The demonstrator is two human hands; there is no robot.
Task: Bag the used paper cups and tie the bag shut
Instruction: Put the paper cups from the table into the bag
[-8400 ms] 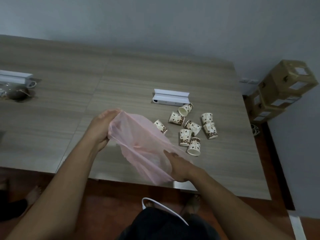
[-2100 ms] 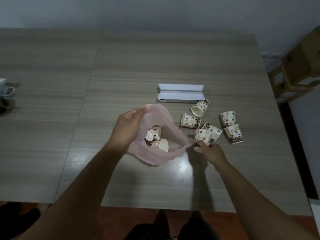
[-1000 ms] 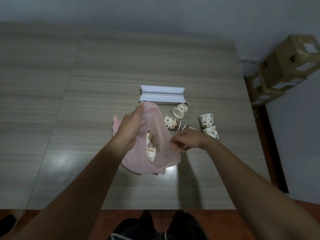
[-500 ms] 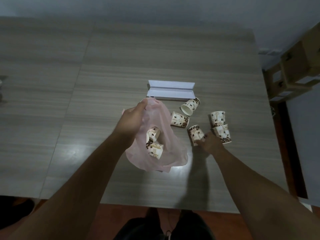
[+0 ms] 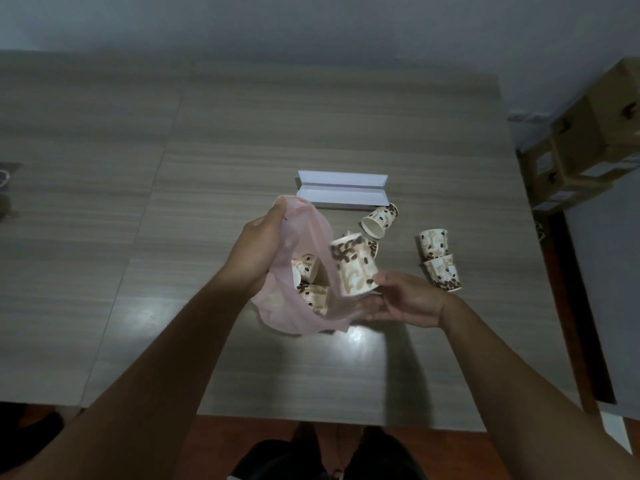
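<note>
A: What is seen, taken from the largest thing down?

B: A wide grey-brown wood-grain table (image 5: 311,368) is seen from above, set against a pale wall. Brown cardboard boxes (image 5: 588,140) are stacked on the floor beyond its right edge.

A: And on the table?

B: A thin translucent pink plastic bag (image 5: 304,310) is rested on the surface near the middle. Its mouth is held up and open by the left hand (image 5: 258,251), whose fingers are clamped on the upper rim of the film. A long white folded cardboard box (image 5: 341,190) is laid flat just behind the bag.

A: Where are the paper cups?

B: Two or three cream paper cups printed with brown coffee beans (image 5: 310,282) are seen inside the bag, through its mouth. One more such cup, the held cup (image 5: 353,266), is gripped at its lower end by the right hand (image 5: 405,299), with the fingers closed around it, and is tilted at the mouth of the bag. Loose cups (image 5: 438,261) are left on the table: two to the right, touching each other, one on its side near the white box, and one partly hidden behind the held cup.
</note>
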